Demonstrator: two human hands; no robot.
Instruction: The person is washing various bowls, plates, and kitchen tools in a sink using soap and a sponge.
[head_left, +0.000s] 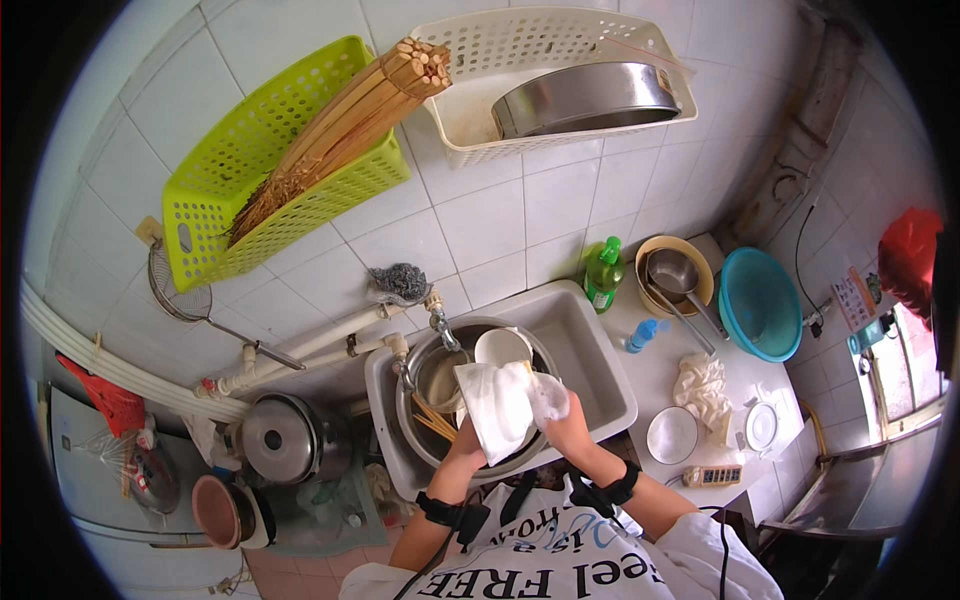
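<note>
Over a metal basin (551, 352) in a grey sink (600, 360), my left hand (469, 442) grips the lower edge of a white dish (487, 420) with suds on it. My right hand (568, 427) is closed around a foamy cloth or sponge (548, 396) at the dish's right side; the foam hides what exactly it is. A white bowl (502, 346) rests in the basin behind the dish. Several wooden chopsticks (433, 421) lean at the basin's left, near a smaller metal bowl (439, 381). Two taps, a nearer one (406, 375) and a farther one (444, 330), reach over the basin's rim.
Right of the sink stand a green detergent bottle (604, 276), a blue bottle (642, 336), a teal basin (759, 304), a white bowl (672, 435), a crumpled cloth (703, 390) and a power strip (712, 475). A lidded metal pot (281, 439) stands left. Wall baskets (360, 180) hang above.
</note>
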